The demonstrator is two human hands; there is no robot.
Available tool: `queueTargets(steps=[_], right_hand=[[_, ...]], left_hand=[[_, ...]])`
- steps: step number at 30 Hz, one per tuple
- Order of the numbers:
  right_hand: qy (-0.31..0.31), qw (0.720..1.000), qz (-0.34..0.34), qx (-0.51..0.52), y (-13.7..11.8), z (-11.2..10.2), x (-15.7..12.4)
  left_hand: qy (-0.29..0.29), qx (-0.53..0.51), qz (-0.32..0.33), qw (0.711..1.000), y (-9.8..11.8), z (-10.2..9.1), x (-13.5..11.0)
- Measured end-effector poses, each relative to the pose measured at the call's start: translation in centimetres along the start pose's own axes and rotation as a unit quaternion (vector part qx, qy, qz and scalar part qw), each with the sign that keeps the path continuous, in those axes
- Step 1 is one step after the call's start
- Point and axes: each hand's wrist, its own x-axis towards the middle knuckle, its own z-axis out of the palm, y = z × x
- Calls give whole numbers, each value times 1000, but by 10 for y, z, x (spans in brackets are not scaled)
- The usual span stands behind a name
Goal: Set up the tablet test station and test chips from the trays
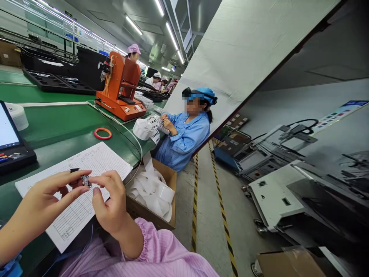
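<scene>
Closely, a small metal component is being pinched between the fingertips of the left hand and right hand, seemingly for fine control. Both closed hands are being held above a printed form near the green counter edge.

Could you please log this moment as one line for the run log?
left hand: holds small metal part | right hand: touches it | below: printed form

**Long factory hall under strip lights**

A green counter runs along the left toward the far end, beside a white partition. Fluorescent tubes line the ceiling. Yellow-and-black tape marks the grey floor, and wheeled machines stand to the right, below a pale wall.
</scene>
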Motion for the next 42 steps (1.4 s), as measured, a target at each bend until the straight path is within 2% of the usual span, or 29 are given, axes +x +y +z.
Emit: queueTargets(steps=[2, 5, 7, 9, 11, 17, 21, 29, 36, 42], right_hand=[[6, 1000, 20, 17, 4, 3, -1], [-2, 985, 133, 108, 12, 10, 0], [-45, 945, 233, 225, 18, 15, 1], [-83, 894, 300, 323, 23, 19, 2], [-95, 867, 330, 361, 27, 21, 3], [-80, 842, 364, 390, 32, 19, 2], [-67, 855, 355, 373, 27, 19, 3], [-84, 916, 286, 268, 20, 19, 2], [-101, 954, 221, 175, 19, 12, 1], [-113, 961, 209, 141, 17, 8, 4]], left_hand=[[0, 2, 6, 1000, -1, 0, 0], [-1, 6, 1, 1000, -2, 0, 1], [-20, 20, -15, 1000, -3, 0, 2], [-49, 40, -31, 998, -5, -1, 2], [-73, 49, -42, 995, -6, 0, 2], [-121, 29, -9, 992, -10, 2, 4], [-109, 24, -43, 993, -11, 2, 6], [-71, 17, -73, 995, -7, 2, 6], [-96, 16, -54, 994, 0, 1, 7], [-103, -10, -88, 991, 5, -1, 8]])
